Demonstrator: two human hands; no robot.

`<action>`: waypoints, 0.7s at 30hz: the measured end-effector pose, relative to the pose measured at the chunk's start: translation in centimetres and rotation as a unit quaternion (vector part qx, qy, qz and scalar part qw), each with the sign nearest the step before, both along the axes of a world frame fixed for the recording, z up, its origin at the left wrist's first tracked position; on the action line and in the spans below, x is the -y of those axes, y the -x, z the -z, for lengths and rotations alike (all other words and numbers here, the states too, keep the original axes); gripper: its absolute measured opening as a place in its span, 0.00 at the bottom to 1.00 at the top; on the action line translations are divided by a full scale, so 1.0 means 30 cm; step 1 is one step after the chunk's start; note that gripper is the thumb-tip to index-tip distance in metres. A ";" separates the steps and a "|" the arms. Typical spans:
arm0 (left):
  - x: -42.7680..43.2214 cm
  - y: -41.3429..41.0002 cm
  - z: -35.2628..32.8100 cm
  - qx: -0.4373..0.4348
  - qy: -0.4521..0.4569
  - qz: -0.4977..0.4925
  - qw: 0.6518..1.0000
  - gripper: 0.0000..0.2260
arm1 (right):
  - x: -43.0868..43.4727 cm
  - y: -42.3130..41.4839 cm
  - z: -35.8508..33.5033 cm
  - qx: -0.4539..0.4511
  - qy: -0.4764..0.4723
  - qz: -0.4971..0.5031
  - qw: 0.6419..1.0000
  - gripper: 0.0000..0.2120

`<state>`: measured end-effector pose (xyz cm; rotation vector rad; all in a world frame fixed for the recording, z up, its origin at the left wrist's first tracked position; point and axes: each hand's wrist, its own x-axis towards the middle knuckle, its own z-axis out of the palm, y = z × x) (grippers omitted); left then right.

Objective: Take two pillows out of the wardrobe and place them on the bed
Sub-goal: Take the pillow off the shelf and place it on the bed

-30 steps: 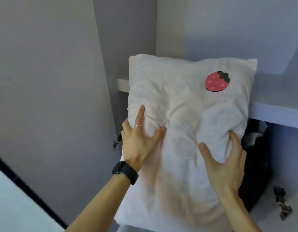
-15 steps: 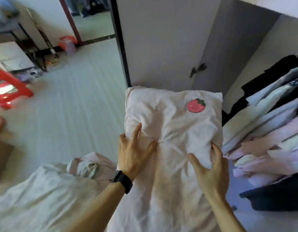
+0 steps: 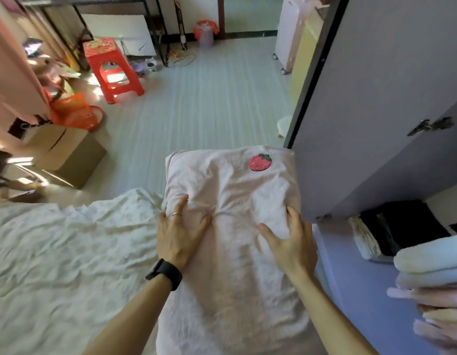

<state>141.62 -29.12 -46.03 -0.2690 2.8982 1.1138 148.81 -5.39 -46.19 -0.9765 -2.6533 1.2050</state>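
A pale pink pillow (image 3: 232,190) with a red strawberry patch (image 3: 259,162) fills the middle of the view, held out in front of me. My left hand (image 3: 180,233), with a ring and a black wristband, grips its left side. Gripping the pillow's right side is my right hand (image 3: 290,243), close to the open wardrobe door (image 3: 376,98). The bed (image 3: 63,252), with a rumpled white sheet, lies to the lower left, and the pillow's left edge overlaps it. A second pillow is not in view.
The grey wardrobe door stands open at the right, with folded clothes (image 3: 432,267) stacked on shelves below it. On the striped floor are a red plastic stool (image 3: 110,65), a cardboard box (image 3: 68,152), an orange bag (image 3: 73,112) and a white wheeled unit (image 3: 290,34).
I have turned left away from the wardrobe shelf, carrying the pillow in both hands. The bed and the room floor have come into view.
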 end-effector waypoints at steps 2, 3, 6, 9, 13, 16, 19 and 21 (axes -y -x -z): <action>0.045 0.035 -0.015 -0.004 -0.002 -0.034 0.999 0.37 | 0.036 0.086 -0.009 -0.001 -0.001 -0.034 0.999 0.35; 0.065 0.056 -0.021 -0.006 -0.002 -0.051 0.999 0.37 | 0.054 0.131 -0.014 -0.001 0.001 -0.051 0.999 0.35; 0.124 0.140 -0.027 -0.011 -0.015 -0.097 0.995 0.36 | 0.104 0.279 -0.031 -0.019 -0.006 -0.095 0.995 0.34; 0.174 0.274 -0.029 -0.027 -0.025 -0.126 0.991 0.36 | 0.142 0.466 -0.050 -0.035 -0.014 -0.128 0.991 0.35; 0.229 0.539 -0.088 -0.066 -0.026 -0.146 0.987 0.35 | 0.194 0.769 -0.102 -0.078 -0.024 -0.160 0.984 0.36; 0.268 0.743 -0.180 -0.117 -0.037 -0.152 0.981 0.34 | 0.240 0.983 -0.173 -0.129 -0.030 -0.170 0.976 0.37; 0.305 0.943 -0.275 -0.170 -0.057 -0.166 0.970 0.35 | 0.286 1.202 -0.248 -0.189 -0.021 -0.169 0.967 0.38; 0.323 1.064 -0.335 -0.195 -0.066 -0.192 0.960 0.38 | 0.317 1.338 -0.298 -0.232 -0.007 -0.173 0.957 0.37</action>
